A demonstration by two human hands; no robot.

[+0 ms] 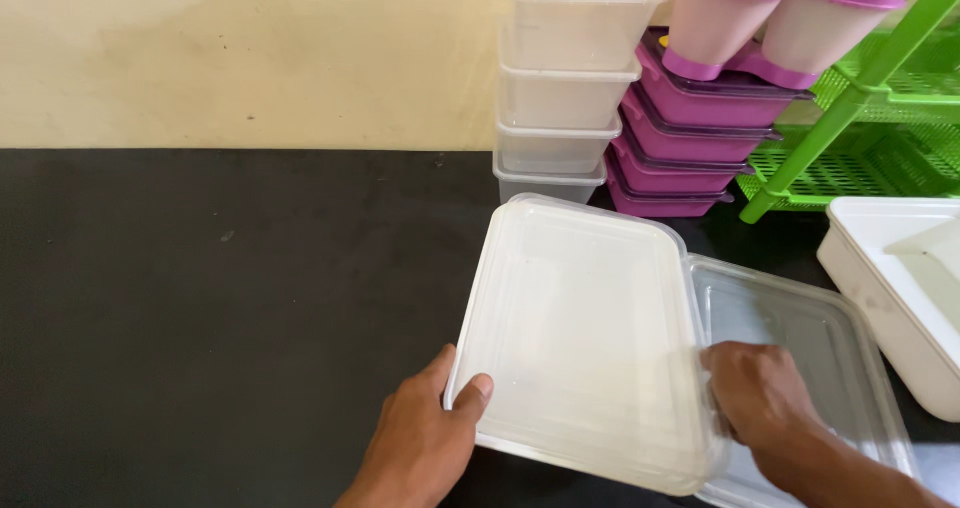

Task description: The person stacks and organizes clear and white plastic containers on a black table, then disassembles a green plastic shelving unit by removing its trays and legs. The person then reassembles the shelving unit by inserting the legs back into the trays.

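- Here, the left hand (425, 438) comes in from six o'clock, wrist low, its thumb hooked over the near left corner of a frosted white rectangular lid (585, 338), the other fingers tucked beneath the rim and out of sight; it is pinching that corner.
- The lid sits tilted, its far edge toward twelve o'clock and its near edge lifted off the black counter (220, 298).
- The right hand (765, 393) enters from five o'clock, forearm angled up and left, knuckles upward, fingers curled against the lid's right edge; whether they clamp the lid or only press on it cannot be told.
- Under and to the three o'clock side of the lid lies a clear shallow container (810, 328), which the right hand rests over.
- At twelve o'clock stands a stack of clear tubs (565, 98), touching the wall side of the counter.
- Just beside it, toward one o'clock, is a stack of purple boxes (690, 133) with two purple-lidded cups (775, 13) tipped on top.
- At two o'clock is a green rack (870, 138); at three o'clock, a white bin (890, 278).
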